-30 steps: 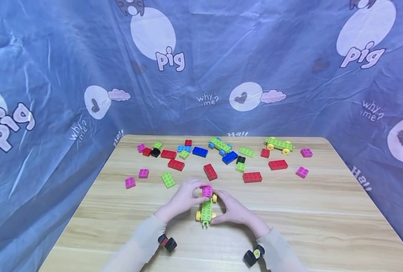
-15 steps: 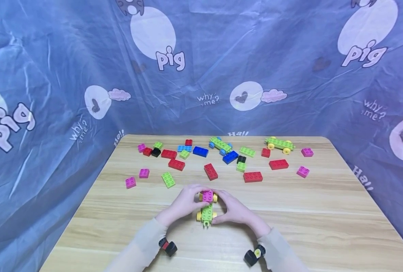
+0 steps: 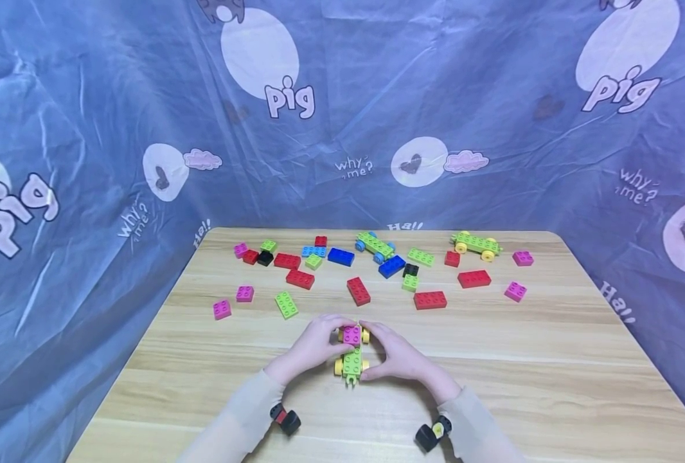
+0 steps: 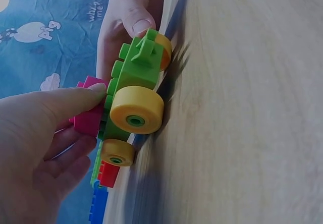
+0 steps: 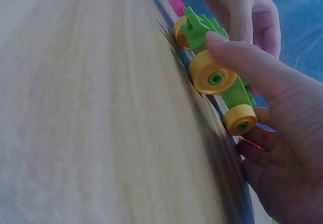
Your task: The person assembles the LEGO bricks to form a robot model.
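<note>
A light green toy car base (image 3: 351, 361) with yellow wheels stands on the table, its hook end toward me. My left hand (image 3: 318, 342) pinches a square pink brick (image 3: 351, 335) between thumb and fingers over the base's far end. In the left wrist view the pink brick (image 4: 89, 120) lies against the base's studs; whether it is fully pressed down I cannot tell. My right hand (image 3: 399, 355) grips the base along its right side. Its thumb is at the near end beside a yellow wheel (image 5: 212, 72), its fingers around the far end.
Behind the hands, loose bricks are spread over the wooden table (image 3: 551, 360), among them a red brick (image 3: 358, 291) and a green brick (image 3: 286, 305). Two more car bases, one blue-wheeled (image 3: 375, 246) and one yellow-wheeled (image 3: 475, 244), stand near the back edge. A blue printed cloth (image 3: 342, 116) hangs behind.
My left hand has brought the pink brick slightly toward me over the far end of the base, then stayed there. My right hand and the base have hardly moved.
</note>
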A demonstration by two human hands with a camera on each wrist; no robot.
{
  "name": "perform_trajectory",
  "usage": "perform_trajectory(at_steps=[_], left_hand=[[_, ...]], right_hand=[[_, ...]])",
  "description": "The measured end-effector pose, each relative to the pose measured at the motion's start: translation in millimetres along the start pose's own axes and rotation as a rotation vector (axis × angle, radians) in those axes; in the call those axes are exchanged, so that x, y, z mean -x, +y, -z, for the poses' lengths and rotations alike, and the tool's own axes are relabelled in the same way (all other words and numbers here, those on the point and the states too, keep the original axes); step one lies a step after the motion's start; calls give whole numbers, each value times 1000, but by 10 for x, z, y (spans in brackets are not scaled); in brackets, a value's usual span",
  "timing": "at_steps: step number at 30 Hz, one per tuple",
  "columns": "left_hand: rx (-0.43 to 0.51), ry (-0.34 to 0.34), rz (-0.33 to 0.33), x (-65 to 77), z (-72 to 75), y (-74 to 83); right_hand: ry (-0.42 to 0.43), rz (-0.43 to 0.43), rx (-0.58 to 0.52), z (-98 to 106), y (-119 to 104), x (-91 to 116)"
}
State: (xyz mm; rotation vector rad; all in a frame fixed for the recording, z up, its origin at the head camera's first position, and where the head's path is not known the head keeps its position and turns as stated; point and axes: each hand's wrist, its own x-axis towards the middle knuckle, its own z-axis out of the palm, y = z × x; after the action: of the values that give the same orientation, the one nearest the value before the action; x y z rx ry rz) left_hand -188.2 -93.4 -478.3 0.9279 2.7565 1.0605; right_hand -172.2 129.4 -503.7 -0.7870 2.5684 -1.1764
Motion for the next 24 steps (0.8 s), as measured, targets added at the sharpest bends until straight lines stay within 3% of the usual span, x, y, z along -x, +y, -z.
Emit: perform_trajectory(at_steps=[24], left_hand=[[22, -35, 6, -37, -8, -40]], right_hand=[[-3, -9, -8, 2, 5, -3]])
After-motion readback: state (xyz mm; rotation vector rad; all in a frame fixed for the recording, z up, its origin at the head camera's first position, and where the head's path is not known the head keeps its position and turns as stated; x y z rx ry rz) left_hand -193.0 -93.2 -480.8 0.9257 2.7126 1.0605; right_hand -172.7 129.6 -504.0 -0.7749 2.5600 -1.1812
